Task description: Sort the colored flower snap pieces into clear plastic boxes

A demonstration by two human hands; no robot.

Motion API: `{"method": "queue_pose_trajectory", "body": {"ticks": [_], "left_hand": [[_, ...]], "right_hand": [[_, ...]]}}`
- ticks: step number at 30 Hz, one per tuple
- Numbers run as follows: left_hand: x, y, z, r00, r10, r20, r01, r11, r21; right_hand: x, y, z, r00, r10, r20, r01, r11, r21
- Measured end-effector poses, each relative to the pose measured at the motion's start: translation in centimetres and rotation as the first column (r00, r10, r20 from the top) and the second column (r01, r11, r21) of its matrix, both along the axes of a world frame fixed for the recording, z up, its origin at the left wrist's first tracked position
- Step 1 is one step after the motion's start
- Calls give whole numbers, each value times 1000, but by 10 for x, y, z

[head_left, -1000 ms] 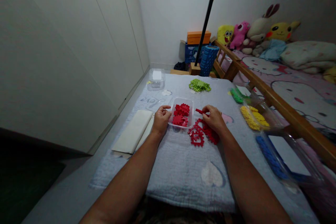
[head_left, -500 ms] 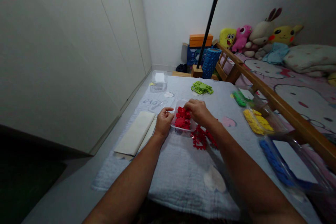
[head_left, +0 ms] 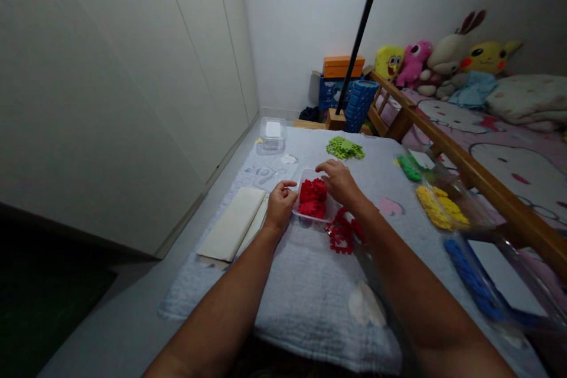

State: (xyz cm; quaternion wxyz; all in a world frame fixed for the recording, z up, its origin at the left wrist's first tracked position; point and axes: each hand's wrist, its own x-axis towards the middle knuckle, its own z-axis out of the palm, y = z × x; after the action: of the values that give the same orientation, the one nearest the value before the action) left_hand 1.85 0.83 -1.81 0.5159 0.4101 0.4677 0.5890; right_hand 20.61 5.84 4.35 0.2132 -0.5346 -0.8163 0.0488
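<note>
A clear plastic container (head_left: 310, 218) sits on the cloth, holding red foam puzzle pieces (head_left: 312, 198). My left hand (head_left: 280, 205) grips its left rim between thumb and fingers. Over the right side of the container hangs my right hand (head_left: 340, 181), its fingers curved and apart with nothing visible in them. More red pieces, with a notched red frame (head_left: 341, 241), lie just in front of the container, partly under my right forearm.
Lime green pieces (head_left: 345, 147) lie farther back, and a lidded clear box (head_left: 273, 134) stands at the far left. A folded cream sheet (head_left: 233, 224) is at left. Along the right edge are boxes of green (head_left: 410, 168), yellow (head_left: 440, 207) and blue pieces (head_left: 473, 277), beside a wooden bed rail (head_left: 487, 174).
My right hand has lifted off the red pieces, its fingers spreading. The red pieces in the container now sit flatter and closer together. My left hand stays at the rim.
</note>
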Motion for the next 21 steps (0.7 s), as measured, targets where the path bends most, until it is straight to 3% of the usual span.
{"method": "queue_pose_trajectory", "body": {"ticks": [4, 6, 11, 17, 21], "left_hand": [[0, 1, -1, 1000, -2, -13, 2, 1000, -4], [0, 1, -1, 1000, -1, -18, 1, 1000, 1], [0, 1, -1, 1000, 6, -21, -6, 1000, 8], [0, -2, 4, 1000, 9, -29, -9, 1000, 4], [0, -2, 5, 999, 20, -30, -20, 1000, 2]], "right_hand": [[45, -2, -6, 991, -29, -131, 35, 999, 39], [73, -7, -9, 983, -106, -152, 112, 993, 30], [126, -26, -19, 947, -321, -12, 314, 933, -174], [124, -41, -34, 952, -273, 138, 305, 865, -397], [115, -41, -38, 940, -325, 105, 340, 865, -370]]}}
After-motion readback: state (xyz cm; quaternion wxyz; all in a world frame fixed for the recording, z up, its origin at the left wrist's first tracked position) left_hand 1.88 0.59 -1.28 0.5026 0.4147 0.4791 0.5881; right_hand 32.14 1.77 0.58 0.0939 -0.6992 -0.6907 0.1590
